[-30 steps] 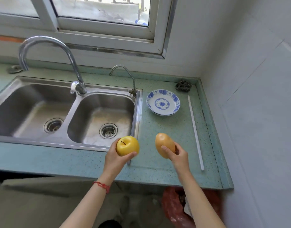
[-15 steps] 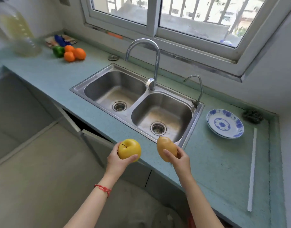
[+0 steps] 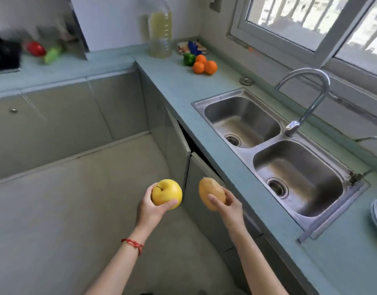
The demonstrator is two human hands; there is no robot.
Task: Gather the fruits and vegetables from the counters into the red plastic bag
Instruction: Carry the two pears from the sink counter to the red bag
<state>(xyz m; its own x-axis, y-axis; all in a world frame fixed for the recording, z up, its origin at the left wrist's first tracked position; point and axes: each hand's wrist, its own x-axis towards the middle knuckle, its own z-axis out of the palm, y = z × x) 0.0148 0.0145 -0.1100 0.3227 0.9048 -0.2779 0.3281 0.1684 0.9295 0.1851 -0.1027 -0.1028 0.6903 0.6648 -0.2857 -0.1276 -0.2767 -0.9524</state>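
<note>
Fruit is sitting in both my hands: my left hand (image 3: 150, 209) is gripping a yellow apple (image 3: 166, 194), my right hand (image 3: 230, 206) is gripping a brown pear (image 3: 211, 193), both above the floor (image 3: 66, 209) beside the counter (image 3: 236, 158)

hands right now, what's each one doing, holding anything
Left hand: closed around the yellow apple, held over the floor.
Right hand: closed around a brownish-yellow pear, beside the counter edge.
</note>
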